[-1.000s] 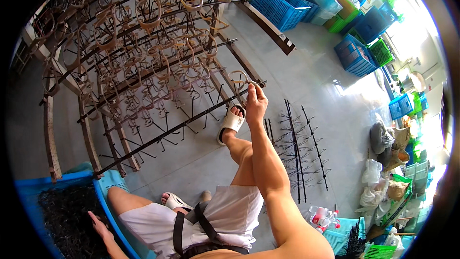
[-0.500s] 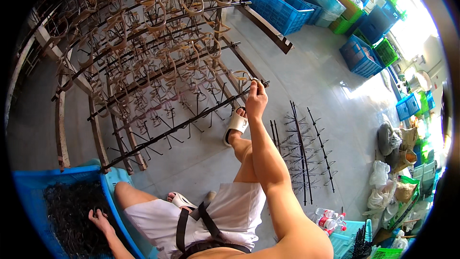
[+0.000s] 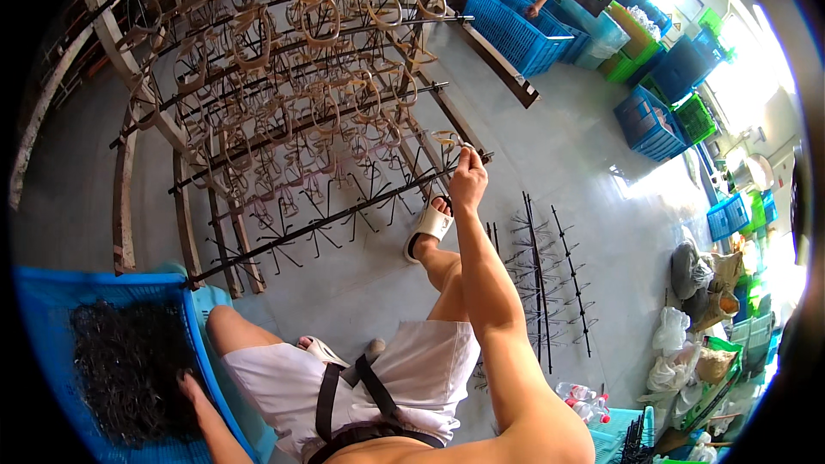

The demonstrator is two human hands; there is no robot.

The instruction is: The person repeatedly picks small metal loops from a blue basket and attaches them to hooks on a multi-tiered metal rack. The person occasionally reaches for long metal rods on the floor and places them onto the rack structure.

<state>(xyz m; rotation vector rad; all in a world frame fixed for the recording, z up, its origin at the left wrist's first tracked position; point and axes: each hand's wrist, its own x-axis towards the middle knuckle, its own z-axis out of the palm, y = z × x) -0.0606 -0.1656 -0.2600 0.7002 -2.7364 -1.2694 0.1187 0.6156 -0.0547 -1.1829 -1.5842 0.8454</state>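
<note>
My right arm reaches forward, and my right hand [image 3: 468, 179] is closed with its fingertips at the right end of a long black rod [image 3: 335, 216] lined with thin bent hooks. A small tan loop-shaped piece [image 3: 446, 138] shows just beyond the fingertips. The rod lies across the near side of a metal rack [image 3: 125, 206]. At lower left, my left hand [image 3: 191, 385] dips into a blue crate [image 3: 196, 339] along its right inner side. Thin, tangled black pieces [image 3: 129, 369] fill the crate. Shadow and the pieces hide the left fingers.
Brown looped frames [image 3: 318, 17] hang in rows on the rack. Several hooked rods [image 3: 540, 279] lie on the floor to the right. Plastic bottles [image 3: 584, 399] rest by a teal crate [image 3: 610, 434]. Another person's hand [image 3: 534, 10] is over a far blue crate [image 3: 520, 39].
My left hand has moved from above the black pieces, fingers spread, to lower along the crate's right inner side. My right hand stays at the rod's end. The view has shifted slightly.
</note>
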